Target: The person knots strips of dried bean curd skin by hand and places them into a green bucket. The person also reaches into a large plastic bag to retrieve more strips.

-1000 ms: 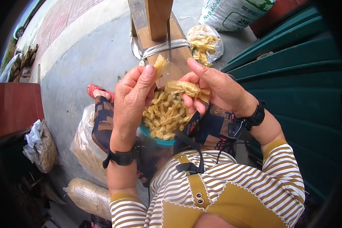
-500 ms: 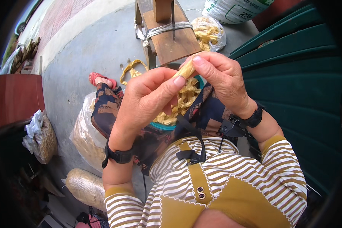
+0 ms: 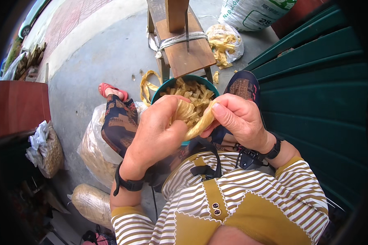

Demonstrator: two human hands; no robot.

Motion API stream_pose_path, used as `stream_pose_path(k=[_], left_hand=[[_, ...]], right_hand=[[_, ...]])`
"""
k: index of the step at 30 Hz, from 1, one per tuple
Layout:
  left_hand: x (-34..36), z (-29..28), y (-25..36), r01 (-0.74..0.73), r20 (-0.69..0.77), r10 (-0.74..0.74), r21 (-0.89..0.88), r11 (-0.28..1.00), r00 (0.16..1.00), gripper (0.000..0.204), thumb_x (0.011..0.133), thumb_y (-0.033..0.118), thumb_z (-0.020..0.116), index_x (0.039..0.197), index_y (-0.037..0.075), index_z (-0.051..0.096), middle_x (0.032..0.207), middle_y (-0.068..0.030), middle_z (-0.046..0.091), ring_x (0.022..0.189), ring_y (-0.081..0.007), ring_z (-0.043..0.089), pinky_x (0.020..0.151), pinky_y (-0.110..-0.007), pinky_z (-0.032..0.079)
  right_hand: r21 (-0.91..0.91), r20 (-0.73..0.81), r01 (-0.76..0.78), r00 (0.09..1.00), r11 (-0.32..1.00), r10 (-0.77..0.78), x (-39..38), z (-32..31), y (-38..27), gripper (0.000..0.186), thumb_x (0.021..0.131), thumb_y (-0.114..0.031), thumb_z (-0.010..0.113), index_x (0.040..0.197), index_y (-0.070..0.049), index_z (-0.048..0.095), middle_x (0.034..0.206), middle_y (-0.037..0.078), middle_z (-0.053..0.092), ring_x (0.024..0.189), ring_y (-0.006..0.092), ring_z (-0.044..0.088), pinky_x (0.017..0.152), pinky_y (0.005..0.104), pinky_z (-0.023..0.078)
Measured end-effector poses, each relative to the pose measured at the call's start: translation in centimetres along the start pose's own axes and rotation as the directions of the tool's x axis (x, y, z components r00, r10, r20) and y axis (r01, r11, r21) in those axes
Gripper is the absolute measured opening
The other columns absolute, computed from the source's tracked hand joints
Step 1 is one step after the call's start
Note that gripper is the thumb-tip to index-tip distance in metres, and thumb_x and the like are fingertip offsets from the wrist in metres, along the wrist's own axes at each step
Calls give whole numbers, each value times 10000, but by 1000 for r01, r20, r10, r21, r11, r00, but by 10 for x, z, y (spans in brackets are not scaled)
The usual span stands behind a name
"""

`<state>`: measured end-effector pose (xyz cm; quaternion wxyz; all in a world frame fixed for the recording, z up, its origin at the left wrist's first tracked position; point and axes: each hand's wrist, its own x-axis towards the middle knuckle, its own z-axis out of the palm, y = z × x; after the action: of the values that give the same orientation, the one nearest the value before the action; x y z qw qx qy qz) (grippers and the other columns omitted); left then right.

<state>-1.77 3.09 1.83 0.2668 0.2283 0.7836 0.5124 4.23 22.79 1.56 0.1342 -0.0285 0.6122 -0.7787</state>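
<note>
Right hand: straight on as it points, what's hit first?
Past the yellow strip that the right hand holds, probably the left hand; depth is unclear, so it might clear that and pass above the bucket.

A white sack [image 3: 253, 14] with green printing stands at the upper right, near the ribbed dark green panels [image 3: 315, 92] along the right side. On the left, a plastic bag [image 3: 47, 151] with tan contents sits just below a red panel [image 3: 22, 106], while farther up come a pile of wood pieces [image 3: 32, 59], part of a vehicle [image 3: 32, 19] with one wheel showing, and pinkish brick paving [image 3: 84, 14]
</note>
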Motion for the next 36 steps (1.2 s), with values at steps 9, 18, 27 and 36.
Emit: stream_pose_path(k=[9, 18, 27, 36], left_hand=[[0, 18, 3, -34, -75, -56, -845, 533, 996, 311, 736, -61, 711, 994, 17, 556, 929, -70, 639, 840, -118, 614, 748, -260, 511], [3, 20, -19, -136, -361, 13, -319, 938, 933, 200, 805, -3, 672, 980, -33, 581, 876, -55, 657, 790, -92, 615, 718, -230, 503], [4, 14, -21, -98, -223, -155, -817, 569, 963, 266, 795, -49, 588, 1042, -10, 495, 889, -102, 632, 752, -118, 619, 664, -208, 486], [2, 4, -28, 340, 305, -153, -795, 503, 940, 263, 887, 190, 538, 1003, -45, 560, 805, -98, 619, 648, -155, 604, 586, -252, 488]], right_hand=[[266, 72, -177, 984, 948, 164, 19, -2, 38, 261, 969, -296, 506, 916, -48, 570, 708, 7, 596, 543, 49, 531, 502, 167, 413], [-238, -90, 215, 966, 947, -242, 22, 5, 36, 250, 918, -165, 575, 1083, 22, 587, 1182, 99, 576, 1084, 152, 543, 931, 286, 430], [610, 175, -213, 976, 763, 133, 23, 7, 31, 435, 927, -112, 521, 1333, 26, 445, 1302, 78, 513, 1187, 149, 480, 1036, 291, 333], [-233, 34, 155, 988, 960, -151, 38, -6, 24, 289, 958, -255, 515, 987, 12, 624, 1269, 136, 514, 1071, 155, 526, 940, 285, 396]])
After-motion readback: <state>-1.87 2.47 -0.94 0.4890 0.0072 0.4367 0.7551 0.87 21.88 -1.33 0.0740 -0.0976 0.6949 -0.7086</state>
